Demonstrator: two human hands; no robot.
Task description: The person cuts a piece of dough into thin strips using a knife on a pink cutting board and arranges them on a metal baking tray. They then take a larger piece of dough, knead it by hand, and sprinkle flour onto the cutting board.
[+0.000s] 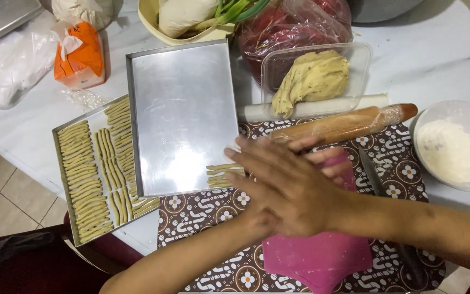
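Observation:
My right hand (289, 190) lies flat on top of my left hand (334, 161), palm against palm, over a pink mat (322, 256). The right fingers point left and the left fingertips stick out to the right beneath them. Whatever is between the palms is hidden. Just left of the hands, a few thin dough sticks (224, 175) lie at the near corner of a mostly bare metal tray (183, 109). A second tray (63, 182) at the left is filled with several rows of dough sticks. A lump of yellow dough (314, 79) sits in a clear tub.
A plastic-wrapped rolling pin (344, 125) and a white roll (322, 106) lie behind the hands. A knife (373, 174) rests on the brown patterned mat (208, 212). A bowl of flour (452, 147) stands at the right. An orange packet (80, 54) and a red bag (295, 27) are at the back.

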